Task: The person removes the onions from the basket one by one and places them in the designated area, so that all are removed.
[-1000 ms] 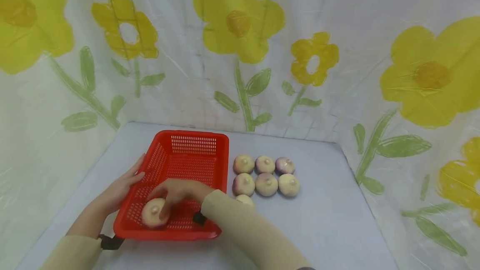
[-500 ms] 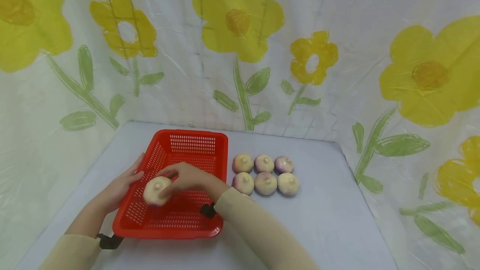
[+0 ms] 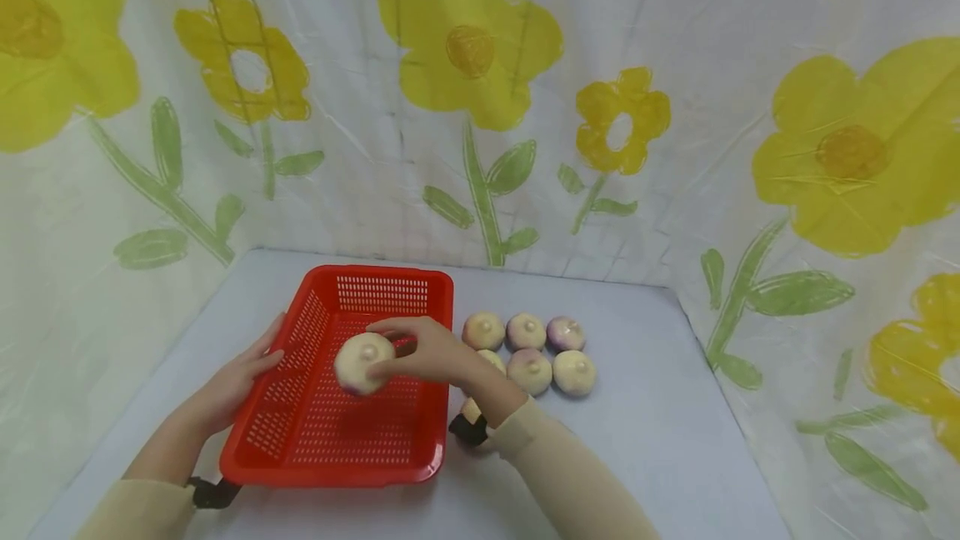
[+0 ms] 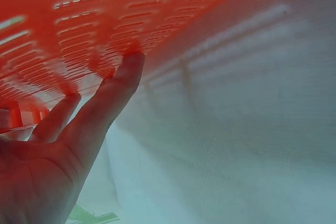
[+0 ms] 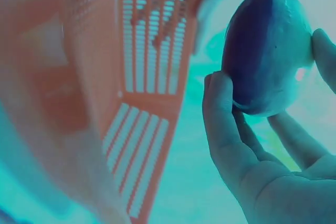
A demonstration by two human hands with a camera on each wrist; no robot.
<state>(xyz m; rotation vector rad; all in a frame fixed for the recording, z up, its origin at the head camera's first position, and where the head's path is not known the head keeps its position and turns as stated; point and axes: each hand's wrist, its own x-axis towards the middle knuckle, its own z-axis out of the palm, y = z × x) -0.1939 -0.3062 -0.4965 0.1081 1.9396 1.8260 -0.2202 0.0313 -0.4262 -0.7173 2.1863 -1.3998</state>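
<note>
My right hand (image 3: 423, 348) holds a round cream-white turnip (image 3: 360, 363), purple on its underside, over the red plastic basket (image 3: 437, 457). In the right wrist view fingers and thumb pinch the turnip (image 5: 268, 56) from both sides, level with the upper part of the basket's slotted wall (image 5: 176, 51). My left hand (image 3: 232, 386) lies along the basket's left side. In the left wrist view its long, straight fingers (image 4: 97, 121) touch the outer slotted wall (image 4: 142, 9); the head view shows the thumb by the rim. Inside, the basket shows only its bare slotted floor.
Several turnips (image 3: 530, 372) stand in rows on the white table (image 3: 637, 440), right of the basket. The right wrist and its black strap mount (image 3: 468, 430) partly hide the nearest ones. A flower-printed curtain (image 3: 345, 190) hangs behind the table.
My right hand has lifted the turnip from the basket's near left part and carried it up and rightward over the basket. The left hand stays at the basket's side.
</note>
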